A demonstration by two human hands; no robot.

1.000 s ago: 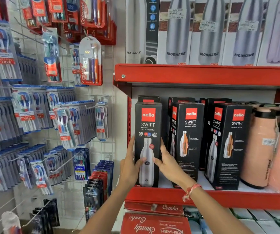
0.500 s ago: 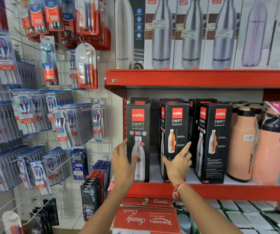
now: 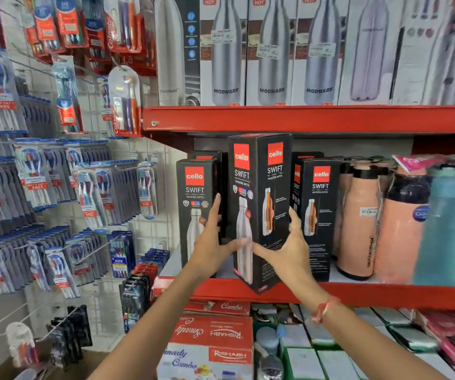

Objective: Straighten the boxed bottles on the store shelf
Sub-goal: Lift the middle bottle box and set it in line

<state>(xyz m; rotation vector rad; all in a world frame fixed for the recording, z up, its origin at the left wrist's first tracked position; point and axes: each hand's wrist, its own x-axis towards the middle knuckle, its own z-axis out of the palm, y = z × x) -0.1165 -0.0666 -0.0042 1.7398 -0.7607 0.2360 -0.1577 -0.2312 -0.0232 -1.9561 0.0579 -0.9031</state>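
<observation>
- Far left of the frame: a wire wall rack [image 3: 144,149] hung with toothbrush packs [image 3: 37,176], too many and too overlapped to count.
- Upper right: the top red shelf [image 3: 311,119] carries white Modware bottle boxes [image 3: 226,50]; three silver-bottle fronts show clearly, with a side panel to their left and blurred boxes to their right.
- Middle shelf [image 3: 385,296], centre of the frame: three black Cello Swift boxes stand at the front, with two more box tops just visible behind them.
- The left box [image 3: 196,193] stands upright near the shelf's left end, its face squarely forward.
- The middle box [image 3: 259,204] is black with red "cello" squares, white "SWIFT" lettering and a bottle picture on each face. It is turned corner-on so two faces show, sits higher than its neighbours, and its bottom corner juts over the shelf's front lip.
- The left hand [image 3: 212,242] presses the middle box's left side, thumb across the front.
- The right hand [image 3: 289,250], a red thread on its wrist, clasps the right face, thumb meeting the other near the front corner.
- The right box [image 3: 319,204] stands upright, angled slightly.
- Right of centre: two peach flasks [image 3: 360,229] with dark caps, then a blurred teal bottle [image 3: 451,237] at the frame's right edge.
</observation>
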